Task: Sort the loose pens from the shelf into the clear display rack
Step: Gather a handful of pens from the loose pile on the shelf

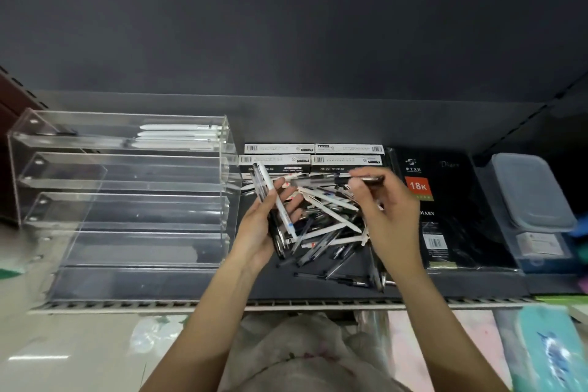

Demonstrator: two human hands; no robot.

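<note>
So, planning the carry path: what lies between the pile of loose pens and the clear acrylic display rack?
Head view: bare dark shelf; only the left hand, holding pens, hangs between pile and rack.

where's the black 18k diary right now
In the head view the black 18k diary lies flat on the shelf, right of the loose pen pile, with a grey lidded plastic box on its far side.

White pens [179,134] in clear rack [127,188]; black diary [445,232], orange-red label [417,185]
</note>
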